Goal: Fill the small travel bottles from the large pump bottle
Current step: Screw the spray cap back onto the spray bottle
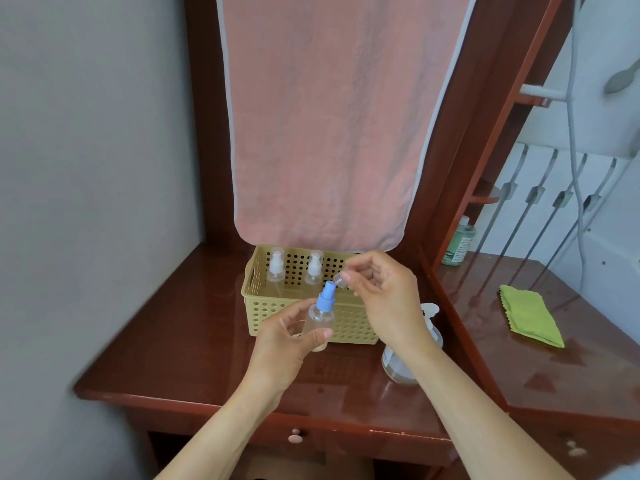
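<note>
my left hand [280,344] grips blue-topped travel bottle [320,317] | my right hand [384,299] pinches its clear cap [341,280] | above desk [180,341]

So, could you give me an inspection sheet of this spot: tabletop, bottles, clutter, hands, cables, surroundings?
Surface: glossy red-brown dresser top, reflective.
Job's things: blue-topped spray bottle and small clear cap, both held; white-topped bottles, one left, one right, upright in the yellow basket; large pump bottle behind the right wrist, partly hidden.
Clutter: green cloth and green bottle on the right-hand top.
Hands: left hand grips the spray bottle; right hand pinches the cap.
Cables: white cable hangs at far right.
Surroundings: pink towel hanging behind, grey wall, white radiator.
</note>
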`<state>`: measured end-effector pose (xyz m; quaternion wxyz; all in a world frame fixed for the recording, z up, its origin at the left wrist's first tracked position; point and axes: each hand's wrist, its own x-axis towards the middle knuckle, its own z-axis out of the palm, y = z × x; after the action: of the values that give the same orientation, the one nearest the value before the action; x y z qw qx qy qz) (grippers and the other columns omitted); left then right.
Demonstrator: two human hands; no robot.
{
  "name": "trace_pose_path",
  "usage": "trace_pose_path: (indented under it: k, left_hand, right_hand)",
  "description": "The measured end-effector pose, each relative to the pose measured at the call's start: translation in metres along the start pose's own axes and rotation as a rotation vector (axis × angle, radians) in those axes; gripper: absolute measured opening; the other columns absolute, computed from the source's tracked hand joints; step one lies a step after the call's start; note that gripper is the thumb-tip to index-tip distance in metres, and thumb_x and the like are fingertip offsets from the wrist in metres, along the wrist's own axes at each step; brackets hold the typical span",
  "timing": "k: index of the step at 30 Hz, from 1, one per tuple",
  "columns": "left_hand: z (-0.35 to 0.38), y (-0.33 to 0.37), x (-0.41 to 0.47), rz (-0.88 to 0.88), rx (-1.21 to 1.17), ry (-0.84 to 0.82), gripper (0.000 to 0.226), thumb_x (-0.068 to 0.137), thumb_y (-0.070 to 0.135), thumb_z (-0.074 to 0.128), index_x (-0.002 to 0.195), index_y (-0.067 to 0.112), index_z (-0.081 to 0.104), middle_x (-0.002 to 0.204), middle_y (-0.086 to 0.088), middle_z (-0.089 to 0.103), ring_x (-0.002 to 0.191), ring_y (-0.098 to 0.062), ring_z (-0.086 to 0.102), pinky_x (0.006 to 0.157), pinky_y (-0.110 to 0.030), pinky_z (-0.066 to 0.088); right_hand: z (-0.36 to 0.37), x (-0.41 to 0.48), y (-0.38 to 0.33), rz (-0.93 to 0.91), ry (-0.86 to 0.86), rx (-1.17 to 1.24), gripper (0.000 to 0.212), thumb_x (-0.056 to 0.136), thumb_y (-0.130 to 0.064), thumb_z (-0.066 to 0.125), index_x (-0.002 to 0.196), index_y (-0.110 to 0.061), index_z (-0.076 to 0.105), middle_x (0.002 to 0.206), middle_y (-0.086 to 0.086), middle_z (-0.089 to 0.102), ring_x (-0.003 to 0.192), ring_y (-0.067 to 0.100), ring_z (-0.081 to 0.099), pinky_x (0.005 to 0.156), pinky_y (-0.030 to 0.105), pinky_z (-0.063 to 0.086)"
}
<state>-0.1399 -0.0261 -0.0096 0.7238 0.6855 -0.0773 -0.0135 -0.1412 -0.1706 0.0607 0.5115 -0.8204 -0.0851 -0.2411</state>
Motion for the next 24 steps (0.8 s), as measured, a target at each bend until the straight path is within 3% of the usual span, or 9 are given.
trace_pose_path:
  k: [3, 6, 11, 14, 17, 20, 24]
  left_hand:
    - [0.002, 0.003, -0.001, 0.018, 0.016, -0.021, 0.042, 0.074, 0.009, 0.078, 0.107, 0.033, 0.068, 0.102, 0.015, 0.072, 0.104, -0.002, 0.063, 0.103, -0.035, 0.044]
    - [0.002, 0.003, -0.002, 0.034, 0.024, -0.033, 0.043, 0.074, 0.01, 0.079, 0.108, 0.034, 0.068, 0.107, 0.013, 0.071, 0.114, -0.007, 0.059, 0.103, -0.032, 0.044]
    - [0.002, 0.009, 0.0, 0.054, -0.024, -0.079, 0.039, 0.075, 0.006, 0.077, 0.103, 0.032, 0.07, 0.099, 0.006, 0.074, 0.101, -0.02, 0.066, 0.081, -0.022, 0.054]
    - [0.004, 0.011, -0.001, 0.046, -0.056, -0.1, 0.038, 0.076, 0.005, 0.076, 0.109, 0.025, 0.069, 0.099, 0.0, 0.074, 0.101, -0.026, 0.066, 0.083, -0.029, 0.056]
    - [0.006, 0.011, -0.001, 0.034, -0.079, -0.094, 0.038, 0.077, 0.005, 0.075, 0.11, 0.021, 0.069, 0.1, -0.004, 0.074, 0.101, -0.029, 0.066, 0.087, -0.038, 0.056]
    - [0.006, 0.011, -0.001, 0.044, -0.095, -0.102, 0.038, 0.077, 0.002, 0.074, 0.11, 0.02, 0.069, 0.098, -0.004, 0.075, 0.099, -0.027, 0.068, 0.083, -0.033, 0.057]
    - [0.005, 0.013, 0.005, 0.05, -0.072, -0.111, 0.037, 0.075, 0.01, 0.077, 0.108, 0.026, 0.07, 0.1, -0.001, 0.074, 0.103, -0.03, 0.065, 0.09, -0.04, 0.055]
  right_hand:
    - [0.0, -0.001, -0.001, 0.001, -0.019, -0.055, 0.021, 0.084, -0.01, 0.069, 0.077, -0.03, 0.064, 0.071, -0.012, 0.067, 0.072, 0.01, 0.063, 0.075, 0.037, 0.055]
    - [0.001, -0.002, -0.006, -0.029, -0.06, -0.093, 0.005, 0.083, -0.009, 0.07, 0.084, -0.014, 0.069, 0.073, -0.011, 0.064, 0.07, 0.008, 0.059, 0.072, 0.028, 0.053]
    - [0.005, -0.005, -0.011, -0.056, -0.049, -0.128, 0.003, 0.083, -0.007, 0.07, 0.087, -0.007, 0.069, 0.069, -0.01, 0.06, 0.073, 0.011, 0.059, 0.07, 0.026, 0.052]
    - [0.008, -0.007, -0.008, -0.061, 0.007, -0.093, 0.003, 0.084, -0.007, 0.069, 0.087, -0.007, 0.069, 0.072, -0.009, 0.063, 0.072, 0.012, 0.061, 0.069, 0.023, 0.051]
    - [0.015, -0.012, -0.007, -0.078, 0.055, -0.103, 0.005, 0.085, -0.006, 0.068, 0.089, -0.005, 0.07, 0.074, -0.013, 0.062, 0.074, 0.011, 0.06, 0.066, 0.018, 0.049]
    - [0.018, -0.018, -0.003, -0.11, 0.079, -0.103, 0.01, 0.085, -0.004, 0.067, 0.094, -0.006, 0.069, 0.079, -0.013, 0.061, 0.078, 0.009, 0.058, 0.068, 0.014, 0.048]
    - [0.017, -0.02, 0.002, -0.051, -0.031, -0.159, 0.034, 0.084, -0.009, 0.069, 0.114, -0.022, 0.061, 0.086, -0.017, 0.058, 0.081, 0.004, 0.056, 0.073, 0.014, 0.048]
